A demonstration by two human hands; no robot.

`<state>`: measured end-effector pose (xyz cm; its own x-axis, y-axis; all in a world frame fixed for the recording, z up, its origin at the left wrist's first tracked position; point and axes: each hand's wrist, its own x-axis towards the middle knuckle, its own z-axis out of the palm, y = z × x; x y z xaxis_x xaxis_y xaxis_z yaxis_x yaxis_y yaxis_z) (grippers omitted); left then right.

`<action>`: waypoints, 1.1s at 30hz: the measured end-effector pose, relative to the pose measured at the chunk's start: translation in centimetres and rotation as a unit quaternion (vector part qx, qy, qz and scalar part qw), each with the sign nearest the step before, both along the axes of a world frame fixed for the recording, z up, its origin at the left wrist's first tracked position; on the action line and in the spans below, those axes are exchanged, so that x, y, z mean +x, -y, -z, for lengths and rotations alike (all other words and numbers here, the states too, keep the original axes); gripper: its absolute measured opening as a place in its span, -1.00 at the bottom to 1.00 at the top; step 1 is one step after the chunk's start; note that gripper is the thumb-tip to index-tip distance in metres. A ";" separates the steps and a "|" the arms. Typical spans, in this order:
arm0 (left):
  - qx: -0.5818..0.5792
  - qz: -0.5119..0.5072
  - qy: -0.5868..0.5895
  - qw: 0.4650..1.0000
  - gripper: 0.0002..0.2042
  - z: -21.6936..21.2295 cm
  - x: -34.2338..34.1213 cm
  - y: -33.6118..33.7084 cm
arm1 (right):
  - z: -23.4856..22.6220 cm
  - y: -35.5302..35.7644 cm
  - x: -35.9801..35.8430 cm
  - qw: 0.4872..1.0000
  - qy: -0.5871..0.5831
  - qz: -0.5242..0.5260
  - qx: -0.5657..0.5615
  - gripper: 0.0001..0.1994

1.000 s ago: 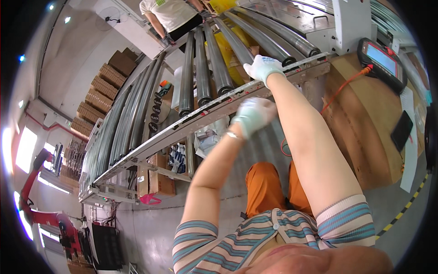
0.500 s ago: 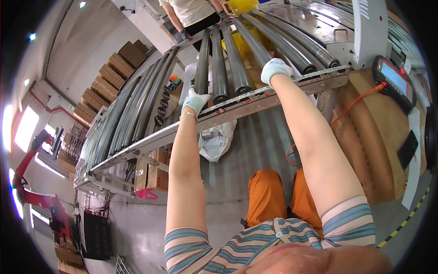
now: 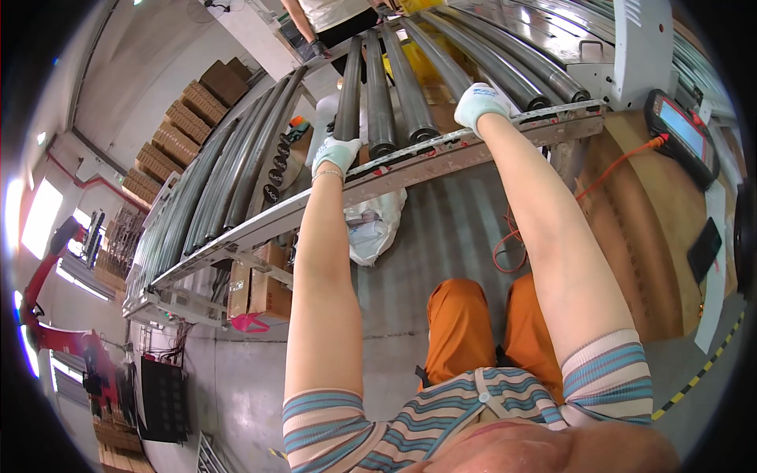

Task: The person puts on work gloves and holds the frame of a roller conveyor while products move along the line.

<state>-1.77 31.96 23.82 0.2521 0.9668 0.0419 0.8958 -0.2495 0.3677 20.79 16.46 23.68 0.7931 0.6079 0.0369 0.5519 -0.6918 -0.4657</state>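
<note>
Head view, looking down: both arms stretched out to the roller conveyor. Left hand (image 3: 337,153), white-gloved, curled over the end of a grey steel roller (image 3: 348,88) right where it meets the aluminium side rail (image 3: 426,162); fingers bent around it, grip looks closed. Right hand (image 3: 479,104), gloved too, pressed down on the same rail beside another roller's (image 3: 473,71) end; whether wrapped round anything or just resting flat, impossible to tell.

Risk worth flagging: fingertips sitting in the gap between roller end and rail, so a turning or slipping roller could pinch them. Orange cable (image 3: 607,169) trailing off the handheld pendant (image 3: 682,134) towards the knees, a likely snag.

Containers: white plastic bag (image 3: 374,229) hanging under the rail, contents unclear. Cardboard boxes (image 3: 264,284) under the frame, shut.
</note>
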 end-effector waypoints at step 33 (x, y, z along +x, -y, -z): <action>0.077 -0.045 -0.086 0.992 -0.46 -0.4 1.6 1.5 | -0.4 0.3 -0.3 1.000 -0.016 -0.015 0.007 -0.62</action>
